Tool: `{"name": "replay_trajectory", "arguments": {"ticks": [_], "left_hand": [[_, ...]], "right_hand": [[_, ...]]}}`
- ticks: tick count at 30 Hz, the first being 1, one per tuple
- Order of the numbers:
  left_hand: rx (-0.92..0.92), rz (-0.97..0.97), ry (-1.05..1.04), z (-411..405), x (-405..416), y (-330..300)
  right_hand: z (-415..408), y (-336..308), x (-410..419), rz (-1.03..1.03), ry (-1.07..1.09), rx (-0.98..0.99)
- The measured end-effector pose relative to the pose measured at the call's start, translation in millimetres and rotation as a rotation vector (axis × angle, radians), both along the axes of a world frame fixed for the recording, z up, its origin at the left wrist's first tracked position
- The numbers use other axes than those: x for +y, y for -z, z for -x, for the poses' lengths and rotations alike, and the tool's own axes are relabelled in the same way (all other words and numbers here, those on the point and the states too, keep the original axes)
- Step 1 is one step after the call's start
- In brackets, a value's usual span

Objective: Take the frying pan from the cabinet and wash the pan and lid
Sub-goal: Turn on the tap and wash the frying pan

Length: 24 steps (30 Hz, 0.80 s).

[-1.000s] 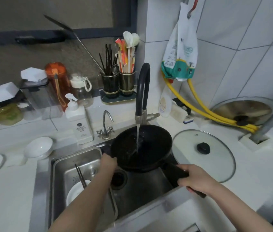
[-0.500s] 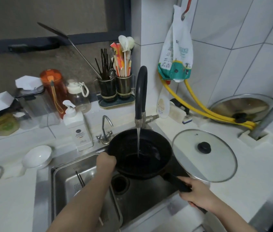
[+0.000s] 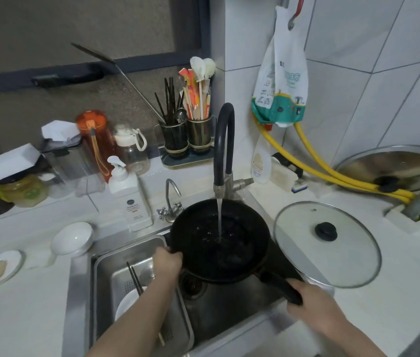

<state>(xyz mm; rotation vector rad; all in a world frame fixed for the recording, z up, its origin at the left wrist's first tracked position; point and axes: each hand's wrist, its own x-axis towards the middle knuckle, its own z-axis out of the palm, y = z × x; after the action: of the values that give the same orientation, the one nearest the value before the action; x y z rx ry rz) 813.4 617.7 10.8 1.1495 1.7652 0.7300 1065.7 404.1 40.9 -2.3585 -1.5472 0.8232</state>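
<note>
Head view: black frying pan held over the sink under the black faucet, with a water stream landing inside it; left hand grips the pan's near-left rim, right hand is clenched round the pan handle. Glass lid lies flat on the white counter just right of the pan, knob up. A soap bottle stands behind the sink's left basin.
</note>
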Motion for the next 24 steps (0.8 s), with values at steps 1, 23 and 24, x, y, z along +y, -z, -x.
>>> {"name": "replay_trajectory", "arguments": {"ticks": [1,23,24], "left_hand": [[-0.005,-0.009,-0.006,-3,-5,-3],[-0.266,0.046,-0.210,28,22,91],[-0.271,0.053,-0.207,23,27,95]], "right_hand": [[-2,-2,-2,-0.006,0.004,-0.034],[-21,3,24,-0.035,-0.167,-0.158],[-26,2,25,-0.046,-0.166,-0.159]]}}
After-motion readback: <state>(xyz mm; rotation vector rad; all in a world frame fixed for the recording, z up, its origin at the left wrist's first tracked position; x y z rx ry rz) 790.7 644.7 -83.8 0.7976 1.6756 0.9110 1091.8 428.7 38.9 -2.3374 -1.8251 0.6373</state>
